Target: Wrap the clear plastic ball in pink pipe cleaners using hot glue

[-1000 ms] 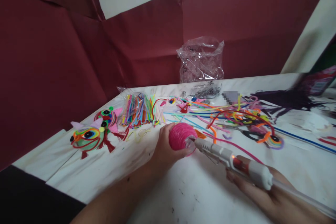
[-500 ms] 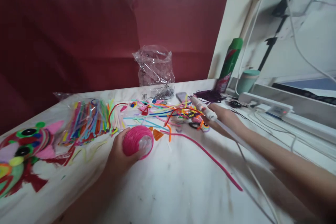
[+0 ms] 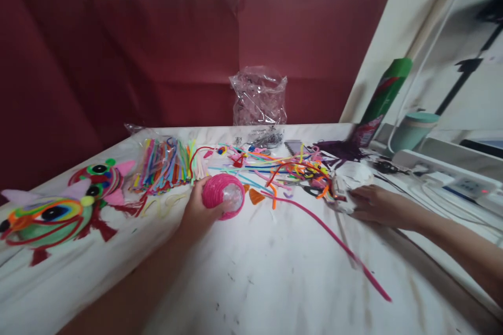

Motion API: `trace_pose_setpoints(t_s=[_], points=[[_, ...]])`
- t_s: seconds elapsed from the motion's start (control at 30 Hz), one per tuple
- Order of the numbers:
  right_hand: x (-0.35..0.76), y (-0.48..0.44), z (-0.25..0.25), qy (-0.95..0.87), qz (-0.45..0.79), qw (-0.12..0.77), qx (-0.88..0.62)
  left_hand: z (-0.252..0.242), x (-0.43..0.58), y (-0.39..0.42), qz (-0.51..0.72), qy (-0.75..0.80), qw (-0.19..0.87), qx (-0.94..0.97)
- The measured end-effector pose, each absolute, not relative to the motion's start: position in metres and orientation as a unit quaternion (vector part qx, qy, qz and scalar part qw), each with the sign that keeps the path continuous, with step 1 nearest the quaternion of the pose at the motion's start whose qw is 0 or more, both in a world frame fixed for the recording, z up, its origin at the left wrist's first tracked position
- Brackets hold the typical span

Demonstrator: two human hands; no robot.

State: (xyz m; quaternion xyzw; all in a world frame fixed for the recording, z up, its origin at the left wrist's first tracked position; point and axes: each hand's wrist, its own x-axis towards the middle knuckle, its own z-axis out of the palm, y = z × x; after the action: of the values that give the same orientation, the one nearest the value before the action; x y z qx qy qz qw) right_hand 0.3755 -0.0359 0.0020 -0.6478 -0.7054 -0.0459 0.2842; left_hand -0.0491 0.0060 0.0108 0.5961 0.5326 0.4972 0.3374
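Observation:
My left hand [image 3: 200, 209] is closed around a ball wound in pink cord [image 3: 216, 192], whose uncovered clear end faces right. My right hand [image 3: 373, 207] is low over the table at the right, slightly blurred, with its fingers apart beside a white tool with printed marks [image 3: 339, 188] and a crumpled white wad [image 3: 356, 172]. Between the hands a long pink pipe cleaner [image 3: 334, 238] curves toward the lower right. Orange felt pieces [image 3: 256, 196] lie just right of the ball. Scissors [image 3: 312, 190] lie among the loose pipe cleaners.
Bagged pipe cleaners [image 3: 163, 165] and two colourful animal-face crafts [image 3: 51, 214] are on the left. Behind stands a clear plastic bag [image 3: 260, 99]. At right are a green can [image 3: 387, 94], a teal cup [image 3: 414, 133], a power strip [image 3: 463, 180] and cables.
The view has shifted, so objects appear farther right. My right hand has come down and nearer, and the white tool is now low beside it. My left hand still holds the ball.

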Motion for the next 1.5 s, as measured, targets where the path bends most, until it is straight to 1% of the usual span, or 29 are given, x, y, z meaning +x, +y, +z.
trace_pose_setpoints(t_s=[0.13,0.23,0.3,0.4,0.53,0.63,0.73,0.87,0.97,1.07,1.2,1.27,1.37,1.5], points=[[0.355,-0.035,0.028,-0.728,-0.017,0.273,-0.629,0.011,-0.046,0.003,0.501,0.526,0.35,0.591],[0.31,-0.021,0.038,-0.748,0.021,0.278,-0.603,0.016,-0.045,-0.001,0.488,0.533,0.359,0.591],[0.273,-0.006,0.033,-0.771,0.06,0.275,-0.571,0.021,-0.045,-0.003,0.481,0.542,0.363,0.585],[0.227,0.018,0.012,-0.79,0.11,0.268,-0.54,0.026,-0.047,-0.006,0.478,0.555,0.357,0.58],[0.205,0.042,-0.011,-0.778,0.192,0.271,-0.534,0.026,-0.051,-0.005,0.481,0.547,0.353,0.588],[0.208,0.049,-0.006,-0.745,0.265,0.313,-0.527,0.024,-0.052,-0.002,0.461,0.547,0.363,0.597],[0.214,0.052,0.019,-0.701,0.311,0.388,-0.512,0.023,-0.053,0.002,0.444,0.535,0.377,0.612],[0.207,0.044,0.057,-0.655,0.321,0.495,-0.472,0.021,-0.053,0.004,0.433,0.532,0.373,0.625],[0.189,0.02,0.073,-0.656,0.325,0.529,-0.429,0.018,-0.052,0.0,0.434,0.519,0.408,0.613],[0.172,-0.008,0.07,-0.703,0.329,0.491,-0.396,0.012,-0.051,-0.003,0.458,0.473,0.419,0.625],[0.161,-0.025,0.055,-0.801,0.201,0.414,-0.383,0.008,-0.052,-0.004,0.452,0.444,0.442,0.635],[0.16,-0.026,0.049,-0.823,0.174,0.381,-0.385,0.009,-0.053,-0.006,0.44,0.438,0.447,0.644],[0.161,-0.024,0.045,-0.845,0.165,0.349,-0.371,0.013,-0.054,-0.009,0.413,0.443,0.437,0.665],[0.161,-0.021,0.043,-0.861,0.17,0.336,-0.341,0.016,-0.053,-0.01,0.39,0.455,0.417,0.683]])
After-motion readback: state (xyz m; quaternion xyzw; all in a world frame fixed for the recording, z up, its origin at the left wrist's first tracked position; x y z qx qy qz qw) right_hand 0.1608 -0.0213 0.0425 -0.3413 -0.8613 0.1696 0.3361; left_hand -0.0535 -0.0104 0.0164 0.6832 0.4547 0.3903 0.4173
